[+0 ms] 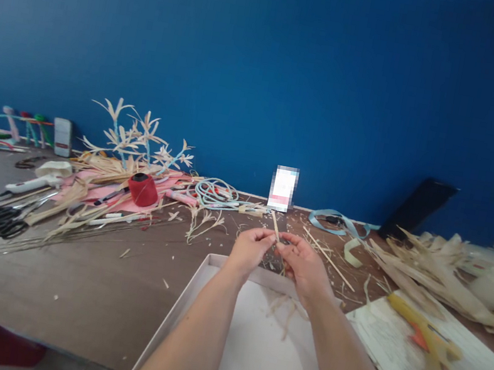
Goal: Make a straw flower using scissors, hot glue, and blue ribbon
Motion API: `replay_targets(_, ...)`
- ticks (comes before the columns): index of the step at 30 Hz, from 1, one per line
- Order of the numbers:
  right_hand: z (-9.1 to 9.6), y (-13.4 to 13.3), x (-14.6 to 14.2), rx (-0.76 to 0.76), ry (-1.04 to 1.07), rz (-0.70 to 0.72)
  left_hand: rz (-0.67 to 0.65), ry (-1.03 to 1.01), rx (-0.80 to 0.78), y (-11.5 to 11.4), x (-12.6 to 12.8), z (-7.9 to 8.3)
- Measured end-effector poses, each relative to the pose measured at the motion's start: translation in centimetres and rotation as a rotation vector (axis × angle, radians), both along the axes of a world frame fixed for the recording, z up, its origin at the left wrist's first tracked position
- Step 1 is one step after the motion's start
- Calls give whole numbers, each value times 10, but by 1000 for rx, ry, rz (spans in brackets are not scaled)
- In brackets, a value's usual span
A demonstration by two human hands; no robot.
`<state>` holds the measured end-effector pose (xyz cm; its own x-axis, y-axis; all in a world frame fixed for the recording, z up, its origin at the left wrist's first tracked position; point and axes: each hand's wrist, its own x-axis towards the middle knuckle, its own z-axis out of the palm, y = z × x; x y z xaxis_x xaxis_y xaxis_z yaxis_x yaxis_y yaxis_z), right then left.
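My left hand and my right hand meet above the far end of a shallow white box lid. Between their fingertips is a narrow pale strip of dried husk, pinched from both sides and pointing upward. The fingers partly hide its lower end. Several thin husk pieces lie in the lid under my right wrist. Just beyond the hands, a lit phone with a blurred screen leans against the blue partition.
Black-handled scissors, a red thread spool and husk flowers are at left. A coil of pale blue cord lies nearer the middle. At right are a yellow glue gun on paper and a heap of dried husks.
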<state>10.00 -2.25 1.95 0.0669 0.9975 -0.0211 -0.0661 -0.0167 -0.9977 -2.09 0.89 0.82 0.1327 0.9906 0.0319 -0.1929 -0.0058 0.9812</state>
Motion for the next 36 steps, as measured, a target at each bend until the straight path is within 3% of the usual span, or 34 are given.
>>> replay_targets(13,-3,1,0,5,-35,-23,-12,15,8,-1,0,2)
replay_targets(26,-4,2,2,21,128,14,-32,-9,105,-3,-1,3)
replay_targets(36,-3,2,3,23,139,15,-9,17,171,-3,-2,5)
